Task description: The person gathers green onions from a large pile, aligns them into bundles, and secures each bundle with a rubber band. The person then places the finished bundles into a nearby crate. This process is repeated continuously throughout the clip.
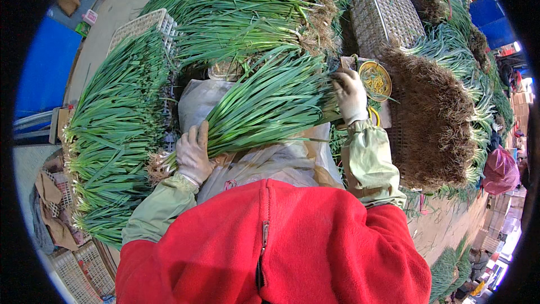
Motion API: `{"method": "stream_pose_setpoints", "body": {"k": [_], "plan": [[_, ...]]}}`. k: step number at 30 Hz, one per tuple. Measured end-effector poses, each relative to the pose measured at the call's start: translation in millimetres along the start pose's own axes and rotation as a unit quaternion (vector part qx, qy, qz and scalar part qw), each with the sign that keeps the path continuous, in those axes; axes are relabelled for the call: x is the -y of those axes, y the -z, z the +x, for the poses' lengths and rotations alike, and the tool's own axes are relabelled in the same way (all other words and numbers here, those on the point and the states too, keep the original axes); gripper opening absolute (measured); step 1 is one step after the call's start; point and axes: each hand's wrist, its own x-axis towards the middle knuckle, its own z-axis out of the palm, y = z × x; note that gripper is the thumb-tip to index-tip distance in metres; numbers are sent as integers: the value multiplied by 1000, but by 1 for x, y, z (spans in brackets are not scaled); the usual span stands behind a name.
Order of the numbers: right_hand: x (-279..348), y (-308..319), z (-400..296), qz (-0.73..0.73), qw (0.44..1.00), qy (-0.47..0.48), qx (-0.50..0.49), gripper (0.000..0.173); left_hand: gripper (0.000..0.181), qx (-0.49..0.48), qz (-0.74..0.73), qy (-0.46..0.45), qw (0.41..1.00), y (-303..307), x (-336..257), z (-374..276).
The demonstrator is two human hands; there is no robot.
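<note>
Across my lap, over plastic sheeting (pixel 270 164), lies a loose bunch of leek-like greens (pixel 265 105) with long flat leaves. My left hand (pixel 195 152), in a pale soiled glove, is wrapped around its pale stem end. Brown roots (pixel 159 168) stick out to the left of that hand. At the leaf tips on the right is my right hand (pixel 351 93), gloved too, with its fingers bent. Whether it grips the tips or only touches them is hard to see. Just right of it sits a round yellow dish (pixel 374 80) of yellow rubber bands.
Greens (pixel 118 135) are stacked at my left beside a white plastic crate (pixel 139 27). Another pile (pixel 253 12) lies ahead. To the right, a rooty stack (pixel 430 122) stands near an upturned-looking lattice crate (pixel 386 12). More crates (pixel 84 266) are at lower left.
</note>
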Motion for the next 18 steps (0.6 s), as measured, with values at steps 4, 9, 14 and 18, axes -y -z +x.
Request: {"method": "stream_pose_setpoints", "body": {"k": [4,9,14,18], "plan": [[41,-21,4,-29,983,159,81,25,124,33,8,15,999,7,-6,5],[26,-52,-17,94,987,83,99,5,123,-33,-2,-24,999,-6,4,0],[-29,-44,-29,407,877,-256,-13,20,124,-33,13,-21,999,-1,0,3],[7,-6,-19,114,993,-34,13,27,129,27,13,-7,1000,44,-30,36]]}}
